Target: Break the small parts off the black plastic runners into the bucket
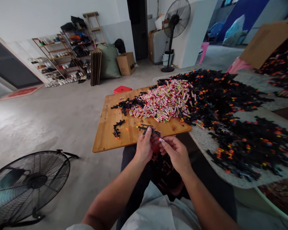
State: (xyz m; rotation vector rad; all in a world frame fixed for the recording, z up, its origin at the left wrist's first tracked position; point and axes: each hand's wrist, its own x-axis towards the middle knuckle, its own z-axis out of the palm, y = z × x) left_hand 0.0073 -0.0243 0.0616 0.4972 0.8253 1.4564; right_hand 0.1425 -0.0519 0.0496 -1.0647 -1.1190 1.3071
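My left hand (145, 145) is closed around a small black toy gun (148, 130), held just off the front edge of the wooden board (103, 137). Between the thumb and fingers of my right hand (176, 151) is a small tube with a white and red wrapper (161, 139), its tip close to the rear of the toy gun. Two loose black toy guns (116, 129) lie on the board to the left, with a small orange piece (127, 129) near them. Behind my hands rises a heap of pink, white and yellow wrapped tubes (163, 99).
Black toy guns with orange parts (252, 143) are piled on the speckled table (201, 150) at right. A floor fan (38, 180) stands at lower left, a red stool (122, 89) behind the board. Shoe racks (55, 57), a carton (126, 64) and a standing fan (174, 20) are farther back.
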